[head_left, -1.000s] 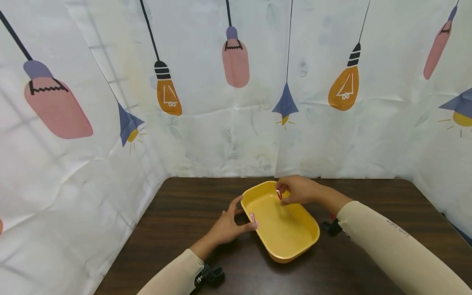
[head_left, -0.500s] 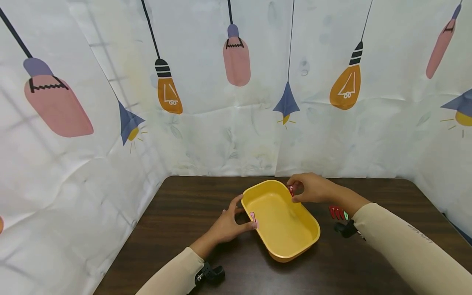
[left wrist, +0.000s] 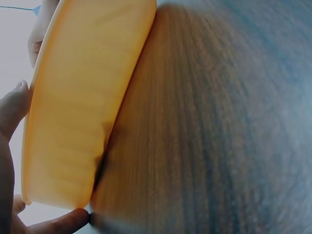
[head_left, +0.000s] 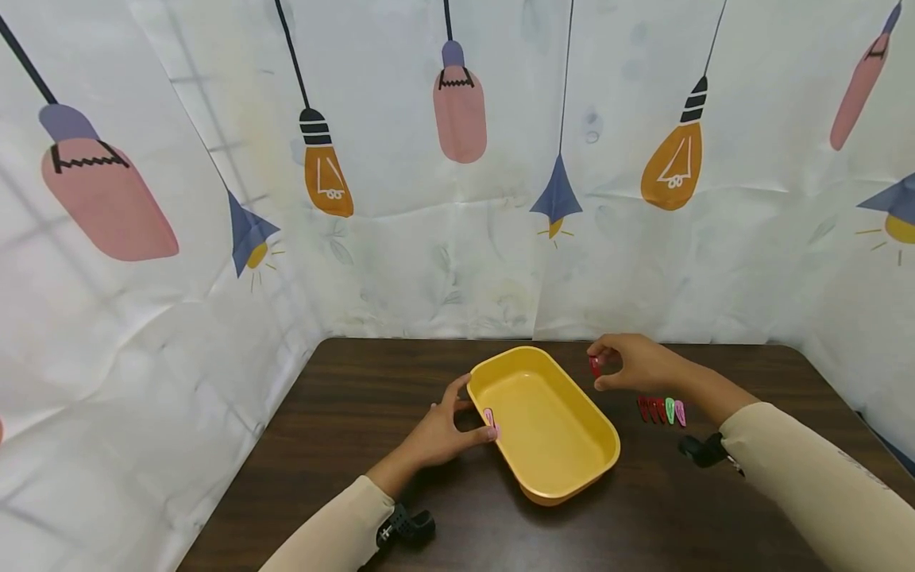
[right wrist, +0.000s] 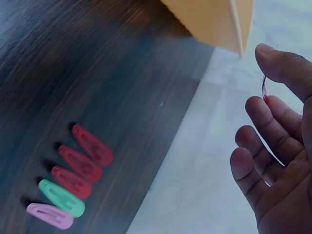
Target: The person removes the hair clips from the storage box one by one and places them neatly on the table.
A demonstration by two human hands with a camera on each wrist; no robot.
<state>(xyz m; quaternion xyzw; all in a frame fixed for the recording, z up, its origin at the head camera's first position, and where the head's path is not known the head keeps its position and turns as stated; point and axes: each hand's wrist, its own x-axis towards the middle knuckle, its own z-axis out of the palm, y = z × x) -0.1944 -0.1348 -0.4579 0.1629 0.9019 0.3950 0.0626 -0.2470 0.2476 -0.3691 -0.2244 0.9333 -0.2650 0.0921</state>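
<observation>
My right hand [head_left: 639, 365] pinches a red snap hair clip [head_left: 595, 367] between thumb and fingers, above the table just right of the yellow tub [head_left: 608, 429]. In the right wrist view the hair clip [right wrist: 264, 88] is seen edge-on between thumb and fingertip. My left hand [head_left: 439, 437] holds the tub at its left side, thumb at the rim and fingers spread toward the far corner. Beside that thumb, a pink hair clip [head_left: 489, 417] lies along the tub's inner left wall. The left wrist view shows the tub's outer side [left wrist: 78, 112], with fingers [left wrist: 61, 222] against its end.
Right of the tub, a row of hair clips lies on the dark wooden table [head_left: 343, 413]: three red clips [right wrist: 78, 163], one green clip [right wrist: 62, 197] and one pink clip [right wrist: 50, 215]. A white printed curtain [head_left: 400, 270] hangs behind the table's far edge.
My right hand has moved right, from over the tub to beyond its right rim, carrying the red hair clip. The row of clips has come out from behind my right arm. My left hand stays put.
</observation>
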